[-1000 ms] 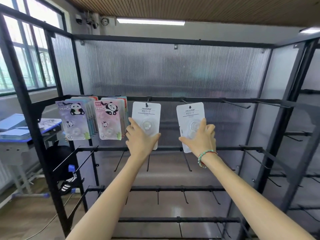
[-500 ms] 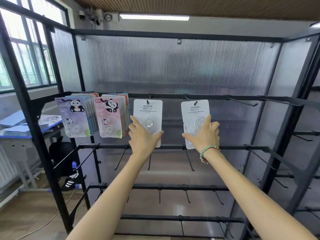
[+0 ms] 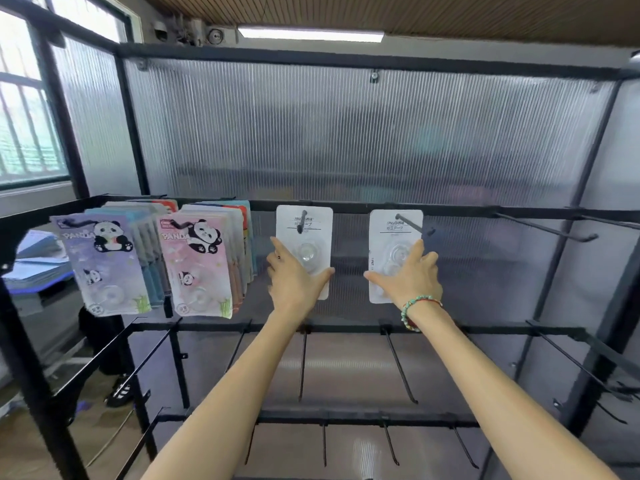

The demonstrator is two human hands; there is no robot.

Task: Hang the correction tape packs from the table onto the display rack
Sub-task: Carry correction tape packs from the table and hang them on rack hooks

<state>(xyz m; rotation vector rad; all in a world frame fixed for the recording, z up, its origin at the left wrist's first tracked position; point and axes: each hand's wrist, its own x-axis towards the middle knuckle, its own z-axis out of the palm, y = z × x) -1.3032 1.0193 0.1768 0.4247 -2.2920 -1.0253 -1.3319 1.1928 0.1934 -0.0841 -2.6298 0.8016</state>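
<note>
Head view of a black metal display rack (image 3: 346,209) backed by ribbed translucent panels (image 3: 346,133). Two white correction tape packs occupy adjacent hooks on the top rail, near the centre of the view. The left white pack (image 3: 304,223) is threaded on a hook (image 3: 302,221) whose tip projects through the hanging hole. The left hand (image 3: 294,282) holds this pack's lower half: the thumb lies along its lower right edge at about 4 o'clock of the pack, and the index finger extends up its left edge at about 9 o'clock. Whether the remaining fingers wrap behind the card cannot be told.

The right white pack (image 3: 394,230), at 3 o'clock of the first and just apart from it, is likewise threaded on a hook (image 3: 414,225) that runs out toward the viewer. The right hand (image 3: 408,278) grips this pack's lower half, with the thumb across the lower left corner and the fingers spread over the clear blister. A beaded bracelet (image 3: 417,308) circles the right wrist.

At 9 o'clock of the hands, two stacks of panda-printed packs hang on the same rail: a purple-fronted stack (image 3: 104,265) and a pink-fronted stack (image 3: 197,268). Bare hooks line the lower rails (image 3: 346,329). At far left, beyond the rack frame, a tabletop (image 3: 38,271) carries blue and white papers.
</note>
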